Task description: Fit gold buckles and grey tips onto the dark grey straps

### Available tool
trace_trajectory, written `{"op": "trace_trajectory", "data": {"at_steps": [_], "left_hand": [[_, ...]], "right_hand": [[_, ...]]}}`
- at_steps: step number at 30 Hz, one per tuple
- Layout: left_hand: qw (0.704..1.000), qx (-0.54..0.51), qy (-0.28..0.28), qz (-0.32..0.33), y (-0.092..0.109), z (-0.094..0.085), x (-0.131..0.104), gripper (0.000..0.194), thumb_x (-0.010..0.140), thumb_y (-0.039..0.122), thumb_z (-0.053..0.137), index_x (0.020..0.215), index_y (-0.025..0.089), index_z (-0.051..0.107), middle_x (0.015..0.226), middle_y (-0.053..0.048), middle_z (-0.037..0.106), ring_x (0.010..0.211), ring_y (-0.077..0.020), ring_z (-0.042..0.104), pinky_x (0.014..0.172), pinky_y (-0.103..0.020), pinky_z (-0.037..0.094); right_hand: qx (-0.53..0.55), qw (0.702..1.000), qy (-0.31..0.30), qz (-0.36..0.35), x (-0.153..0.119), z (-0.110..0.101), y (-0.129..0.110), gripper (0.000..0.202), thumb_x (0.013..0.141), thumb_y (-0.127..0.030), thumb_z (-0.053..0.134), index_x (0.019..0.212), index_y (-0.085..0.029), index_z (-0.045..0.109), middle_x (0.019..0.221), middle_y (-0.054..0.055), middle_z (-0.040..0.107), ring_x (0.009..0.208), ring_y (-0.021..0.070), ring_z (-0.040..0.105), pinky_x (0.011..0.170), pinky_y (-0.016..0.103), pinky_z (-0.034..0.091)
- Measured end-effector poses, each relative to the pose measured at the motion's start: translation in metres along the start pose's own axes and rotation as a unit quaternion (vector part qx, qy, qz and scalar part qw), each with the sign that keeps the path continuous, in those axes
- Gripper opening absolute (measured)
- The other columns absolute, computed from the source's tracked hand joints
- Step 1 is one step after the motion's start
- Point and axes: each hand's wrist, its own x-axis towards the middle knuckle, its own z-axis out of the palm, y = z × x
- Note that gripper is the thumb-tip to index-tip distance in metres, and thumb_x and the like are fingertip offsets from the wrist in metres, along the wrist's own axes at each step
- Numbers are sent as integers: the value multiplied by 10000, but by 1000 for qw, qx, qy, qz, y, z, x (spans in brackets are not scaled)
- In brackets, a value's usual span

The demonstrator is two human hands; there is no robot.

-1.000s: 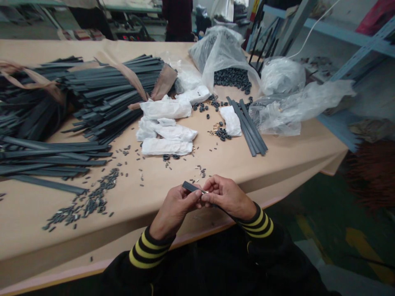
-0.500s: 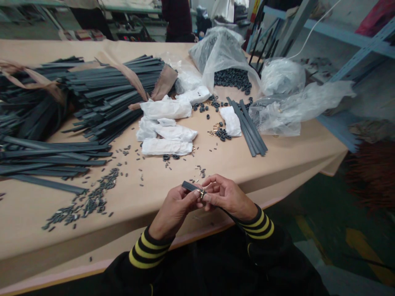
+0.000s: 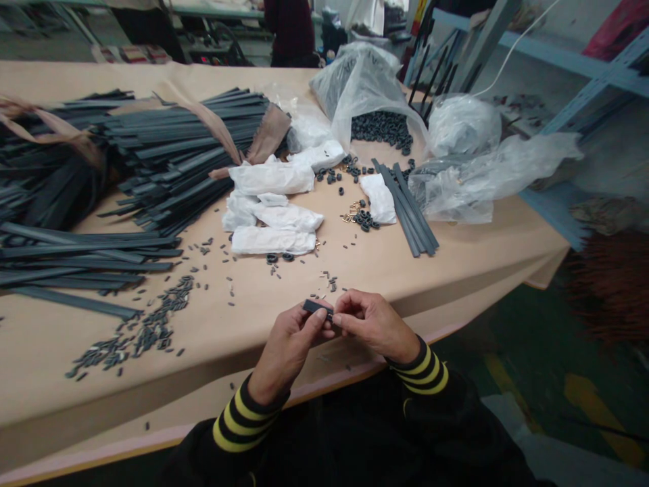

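Note:
Near the table's front edge my left hand (image 3: 290,338) is closed on a dark strap (image 3: 315,307), whose short flat end sticks out past the thumb. My right hand (image 3: 374,323) touches it from the right, thumb and fingertips pinched at the strap's far end; what they hold there is too small to make out. A trace of metal shows between the two hands. Beyond them lie small dark pieces (image 3: 332,283) and white wrapped packets (image 3: 274,241). Several flat dark strips (image 3: 410,211) rest further right, beside dark loops (image 3: 364,220) and gold-coloured buckles (image 3: 349,214).
Bundles of dark strips (image 3: 177,155) cover the table's left side, with a heap of small dark pieces (image 3: 155,325) in front. A clear bag (image 3: 372,84) spills dark loops at the back. More plastic (image 3: 464,128) lies right, near a metal shelf (image 3: 583,64). A person (image 3: 293,30) stands behind.
The strap end in my left hand has turned flatter, and the gold buckle seen between my fingers before is now mostly hidden. My right fingertips have closed into a tighter pinch.

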Motion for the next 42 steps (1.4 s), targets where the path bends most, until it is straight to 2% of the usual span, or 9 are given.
{"op": "trace_trajectory", "data": {"at_steps": [8, 14, 19, 22, 25, 28, 32, 36, 42], "left_hand": [[998, 52, -5, 31, 5, 2, 1, 156, 727, 283, 603, 780, 140, 570, 692, 8, 584, 624, -111, 573, 607, -221, 485], [1000, -17, -10, 10, 2, -2, 2, 167, 741, 273, 594, 840, 142, 563, 661, 22, 567, 587, -87, 549, 608, -215, 478], [999, 37, -20, 21, 5, -1, 0, 169, 749, 290, 571, 836, 145, 567, 694, -4, 591, 613, -117, 568, 614, -248, 489], [985, 137, 38, 101, 2, 4, -2, 160, 759, 264, 542, 875, 166, 590, 811, -41, 609, 757, -168, 592, 745, -319, 489], [959, 200, 61, 189, -2, 7, -5, 261, 737, 182, 539, 987, 178, 612, 1064, -94, 586, 1054, -212, 504, 971, -357, 348], [983, 141, -17, 117, -1, 2, -8, 344, 753, 184, 519, 1091, 173, 584, 1129, -107, 571, 1052, -221, 515, 934, -360, 391], [996, -8, -85, -17, 5, -11, -5, 263, 783, 252, 535, 1013, 152, 617, 837, -67, 636, 738, -145, 592, 727, -285, 485], [989, -89, -112, -37, 5, -15, -1, 223, 742, 243, 610, 950, 161, 615, 810, -30, 601, 647, -88, 545, 605, -202, 449], [963, -164, -192, -93, -2, -16, 1, 219, 692, 259, 667, 848, 155, 555, 673, 0, 544, 565, -81, 513, 531, -193, 425]], "right_hand": [[61, 996, 51, 30, 1, 7, 8, 198, 706, -250, 630, 765, -152, 467, 593, -29, 572, 488, 76, 554, 472, 188, 443], [114, 988, -33, 102, -3, 2, 8, 247, 733, -347, 604, 774, -117, 523, 621, 10, 604, 454, 57, 535, 418, 156, 418], [54, 997, -29, 57, -2, 3, 3, 237, 774, -360, 548, 746, -125, 529, 583, -16, 567, 406, 35, 444, 392, 147, 347], [-31, 999, 11, 27, 1, 5, 4, 205, 785, -317, 532, 701, -132, 508, 513, -45, 491, 433, 46, 421, 438, 163, 346], [-124, 991, 59, 5, 3, 4, 9, 192, 783, -287, 526, 669, -133, 513, 539, -37, 479, 494, 62, 428, 479, 177, 344], [-174, 981, 85, -9, 3, 2, 10, 200, 782, -285, 523, 651, -133, 518, 574, -25, 492, 542, 73, 432, 507, 184, 343], [-131, 991, 24, -5, -1, -1, 5, 212, 793, -325, 522, 700, -135, 529, 575, -25, 502, 508, 65, 407, 469, 176, 312], [-77, 996, -31, 16, -3, -2, -1, 236, 793, -362, 527, 731, -135, 524, 543, -31, 490, 457, 56, 363, 426, 174, 270], [-110, 992, -66, 8, -4, -4, -8, 238, 774, -351, 554, 695, -129, 522, 528, -42, 451, 483, 60, 384, 452, 173, 287]]}}
